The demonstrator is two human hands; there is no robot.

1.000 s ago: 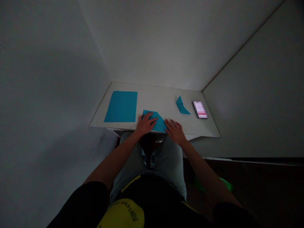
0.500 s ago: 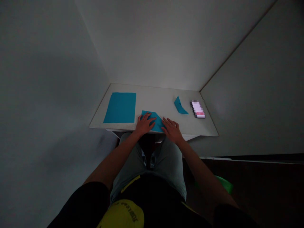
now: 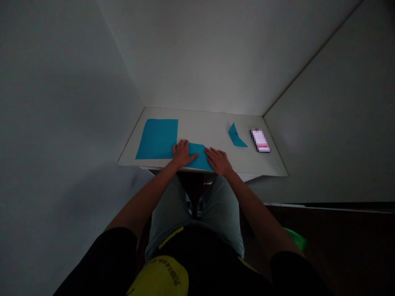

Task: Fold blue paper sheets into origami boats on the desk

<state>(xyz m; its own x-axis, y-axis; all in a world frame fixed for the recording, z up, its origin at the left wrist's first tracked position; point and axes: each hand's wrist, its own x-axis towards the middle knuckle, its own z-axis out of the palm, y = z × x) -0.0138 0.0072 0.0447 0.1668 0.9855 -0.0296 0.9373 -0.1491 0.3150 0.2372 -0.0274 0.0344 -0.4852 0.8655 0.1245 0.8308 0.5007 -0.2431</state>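
A partly folded blue paper [image 3: 200, 158] lies at the near edge of a small white table [image 3: 203, 125]. My left hand [image 3: 182, 153] rests flat on the paper's left end, fingers spread. My right hand [image 3: 218, 160] presses flat on its right end, fingers stretched out. A flat blue sheet [image 3: 158, 138] lies just left of my left hand. A small folded blue paper shape [image 3: 236, 136] sits further back on the right.
A phone [image 3: 260, 141] with a lit screen lies at the table's right side. White walls close in on the left, back and right. My knees are under the near edge. A green thing [image 3: 296, 240] shows on the dark floor at right.
Both hands slid left along the folded paper. The paper now looks narrower and more rectangular, its left end close to the flat sheet.
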